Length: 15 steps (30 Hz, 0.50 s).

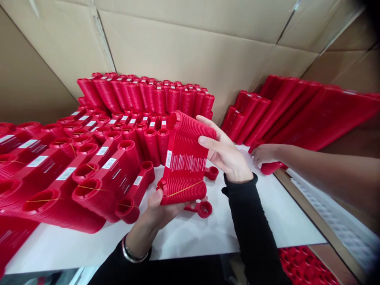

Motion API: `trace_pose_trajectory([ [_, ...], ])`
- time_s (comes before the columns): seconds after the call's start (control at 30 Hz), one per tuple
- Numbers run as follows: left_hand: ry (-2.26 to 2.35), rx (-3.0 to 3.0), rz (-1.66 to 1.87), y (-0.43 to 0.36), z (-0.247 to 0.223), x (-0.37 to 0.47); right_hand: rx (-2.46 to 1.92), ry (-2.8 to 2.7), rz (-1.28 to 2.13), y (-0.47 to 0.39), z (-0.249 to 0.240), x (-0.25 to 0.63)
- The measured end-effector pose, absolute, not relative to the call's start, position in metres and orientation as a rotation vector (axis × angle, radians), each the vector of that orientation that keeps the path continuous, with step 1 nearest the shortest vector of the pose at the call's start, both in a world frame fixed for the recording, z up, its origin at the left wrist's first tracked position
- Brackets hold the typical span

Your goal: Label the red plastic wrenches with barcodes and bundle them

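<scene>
A bundle of stacked red plastic parts (187, 154) is held up above the white table. It has ring-shaped ends, a white barcode label on its left face and an orange rubber band around its lower end. My left hand (163, 211) wraps round the bottom end, thumb at the front ring. At the upper right, my right hand (224, 148) grips the side of the same bundle, thumb across the ridges. Beneath and behind the bundle, a few small red parts (204, 209) lie on the table, partly hidden.
Many stacked red bundles (103, 170) stand on the white table (237, 221) at the left and back. Long red stacks (285, 107) lean at the right. Another person's hand (265, 153) touches a red part there. Cardboard walls (190, 43) rise behind; red parts (305, 265) lie below the table edge.
</scene>
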<state>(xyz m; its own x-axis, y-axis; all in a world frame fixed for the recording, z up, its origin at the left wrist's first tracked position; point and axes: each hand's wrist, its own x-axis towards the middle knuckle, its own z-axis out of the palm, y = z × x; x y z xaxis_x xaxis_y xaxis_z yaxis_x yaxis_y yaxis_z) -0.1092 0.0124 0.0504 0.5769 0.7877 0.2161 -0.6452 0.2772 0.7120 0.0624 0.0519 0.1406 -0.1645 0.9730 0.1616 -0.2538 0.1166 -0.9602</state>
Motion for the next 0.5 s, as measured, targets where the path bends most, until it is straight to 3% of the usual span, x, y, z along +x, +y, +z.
trace_pose_trajectory([
  [0.5,0.088,0.786,1.042,0.014,0.054,-0.115,-0.681,-1.357,1.602,0.049,0.127,0.048],
])
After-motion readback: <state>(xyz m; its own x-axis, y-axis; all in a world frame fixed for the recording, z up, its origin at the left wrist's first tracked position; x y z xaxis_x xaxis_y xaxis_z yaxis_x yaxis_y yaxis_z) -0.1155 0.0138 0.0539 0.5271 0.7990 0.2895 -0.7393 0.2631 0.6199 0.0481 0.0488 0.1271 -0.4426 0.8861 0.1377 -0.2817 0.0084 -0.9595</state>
